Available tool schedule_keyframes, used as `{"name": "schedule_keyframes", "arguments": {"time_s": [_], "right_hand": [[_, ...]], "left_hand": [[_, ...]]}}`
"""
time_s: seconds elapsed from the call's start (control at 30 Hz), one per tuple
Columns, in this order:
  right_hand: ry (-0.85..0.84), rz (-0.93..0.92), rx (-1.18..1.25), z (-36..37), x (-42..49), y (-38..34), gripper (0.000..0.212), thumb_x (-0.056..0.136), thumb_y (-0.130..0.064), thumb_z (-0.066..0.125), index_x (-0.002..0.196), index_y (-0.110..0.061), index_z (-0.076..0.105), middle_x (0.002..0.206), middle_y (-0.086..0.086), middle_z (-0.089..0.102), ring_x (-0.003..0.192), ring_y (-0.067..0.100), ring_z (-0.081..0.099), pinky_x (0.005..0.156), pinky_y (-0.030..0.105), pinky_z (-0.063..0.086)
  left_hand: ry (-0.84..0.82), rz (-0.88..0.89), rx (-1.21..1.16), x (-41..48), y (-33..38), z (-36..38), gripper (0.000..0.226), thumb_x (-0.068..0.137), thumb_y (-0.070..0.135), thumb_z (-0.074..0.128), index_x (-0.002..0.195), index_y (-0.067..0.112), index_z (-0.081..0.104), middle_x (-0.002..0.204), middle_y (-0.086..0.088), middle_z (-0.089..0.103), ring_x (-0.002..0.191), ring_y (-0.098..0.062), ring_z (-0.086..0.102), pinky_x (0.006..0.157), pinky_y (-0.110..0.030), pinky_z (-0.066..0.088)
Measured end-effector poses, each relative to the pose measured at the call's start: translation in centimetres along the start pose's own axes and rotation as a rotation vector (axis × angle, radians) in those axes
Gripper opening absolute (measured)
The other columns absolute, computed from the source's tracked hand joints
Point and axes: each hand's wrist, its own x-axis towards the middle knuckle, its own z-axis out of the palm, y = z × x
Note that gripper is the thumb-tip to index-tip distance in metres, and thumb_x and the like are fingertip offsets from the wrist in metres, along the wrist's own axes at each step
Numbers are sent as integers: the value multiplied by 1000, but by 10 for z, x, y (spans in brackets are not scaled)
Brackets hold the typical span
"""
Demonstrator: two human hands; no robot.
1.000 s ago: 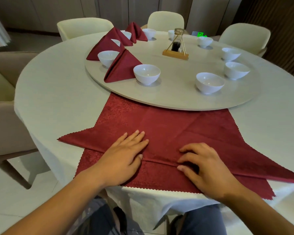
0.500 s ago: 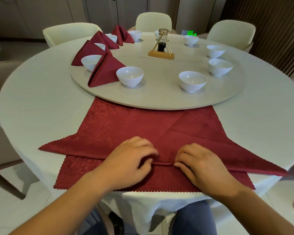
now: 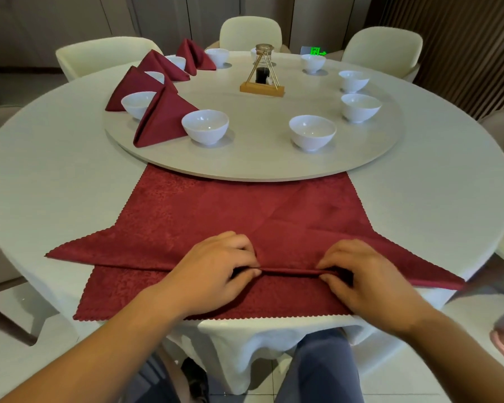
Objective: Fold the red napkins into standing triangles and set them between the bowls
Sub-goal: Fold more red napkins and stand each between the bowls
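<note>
Left grip (image 3: pixel 216 271): pinching fold ridge (image 3: pixel 288 270) of dark red scalloped cloth napkin (image 3: pixel 245 216);
Right grip (image 3: pixel 361 277): pinching same ridge;
Risk: uneven pull skewing crease; red underlayer (image 3: pixel 216 301) dragged along

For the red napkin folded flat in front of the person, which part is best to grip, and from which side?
Grip the red napkin along its long folded edge, coming from the near side. That edge stands up as a thin ridge facing the person, where the left hand and right hand pinch it; the rest lies flat, likely harder to lift.
</note>
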Motion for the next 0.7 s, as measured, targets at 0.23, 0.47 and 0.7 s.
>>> {"name": "schedule_keyframes", "arguments": {"time_s": [0.23,0.47,0.7], "right_hand": [[-31,211,102,-58,-3,3,14,88,-27,73,78,-37,70,79,-22,69,79,2,64,73,26,52],[-164,115,24,-82,16,-27,13,88,-29,74,80,-38,69,78,-24,68,77,1,63,67,18,47],[-352,270,-52,-108,29,5,23,81,-18,82,77,-39,73,76,-20,71,73,0,66,67,17,50]], "left_hand": [[8,-13,28,-18,14,-5,18,93,50,58,97,34,62,99,22,57,92,-2,52,80,-28,49],[-32,16,12,-16,32,0,27,105,44,40,93,30,60,98,17,58,91,-5,53,81,-32,49],[-103,29,-176,-44,26,-9,25,102,25,51,77,23,46,93,7,61,105,-13,61,98,-35,45]]}}
